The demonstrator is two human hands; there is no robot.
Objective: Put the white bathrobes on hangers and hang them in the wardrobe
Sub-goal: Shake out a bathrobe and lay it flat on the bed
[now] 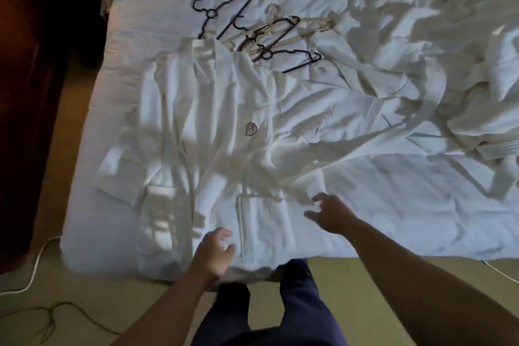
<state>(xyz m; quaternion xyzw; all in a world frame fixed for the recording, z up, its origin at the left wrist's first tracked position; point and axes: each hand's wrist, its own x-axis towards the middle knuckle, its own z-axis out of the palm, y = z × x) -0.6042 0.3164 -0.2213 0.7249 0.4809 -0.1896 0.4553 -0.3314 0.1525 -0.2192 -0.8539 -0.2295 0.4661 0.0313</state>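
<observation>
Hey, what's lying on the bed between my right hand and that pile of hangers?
In the head view, only the spread-out white bathrobe lies between the right hand and the hangers, its collar touching them.

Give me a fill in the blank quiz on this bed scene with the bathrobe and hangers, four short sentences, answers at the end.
1. The spread-out bathrobe lies flat on the ____.
2. The pile of hangers sits at the bathrobe's ____ end.
3. The hangers are cream and ____.
4. The left hand and right hand hold ____.
Missing words: bed; collar; black; nothing.
</observation>
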